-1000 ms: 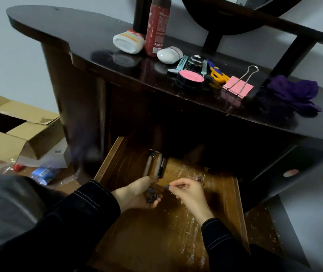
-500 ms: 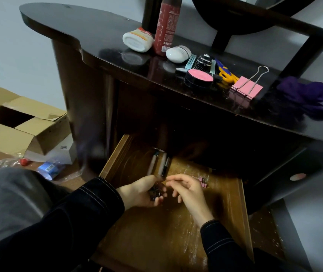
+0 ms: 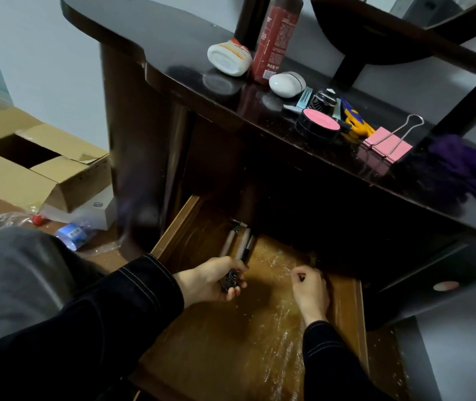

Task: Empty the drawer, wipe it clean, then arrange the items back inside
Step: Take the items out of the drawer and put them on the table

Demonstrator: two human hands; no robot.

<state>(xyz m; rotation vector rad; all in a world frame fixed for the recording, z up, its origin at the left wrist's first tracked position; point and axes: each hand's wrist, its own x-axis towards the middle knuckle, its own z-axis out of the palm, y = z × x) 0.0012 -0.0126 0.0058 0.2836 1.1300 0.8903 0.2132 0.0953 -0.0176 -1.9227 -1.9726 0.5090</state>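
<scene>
Moved: right hand (image 3: 310, 287) has left the left hand, reaching deeper into the drawer (image 3: 260, 342).
Left grip: left hand (image 3: 210, 280) cupped around collected small dark clips (image 3: 231, 282).
Right grip: fingers curled; contents cannot be told.

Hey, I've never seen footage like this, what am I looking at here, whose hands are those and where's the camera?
There is no machine here: the one picture comes from a camera worn on a person's head, looking down at their own two hands. They kneel or sit before a dark dressing table with its drawer pulled open.

The left hand is cupped around a bunch of small dark clips. The right hand reaches toward the drawer's back right; its fingers are pinched, but what they grasp is too small to tell. A few pens lie at the back of the drawer.

On the tabletop lie things likely taken out already: a red can, a white bottle on its side, a pink-lidded tin, a pink binder clip and a purple cloth. A cardboard box sits on the floor, left.
</scene>
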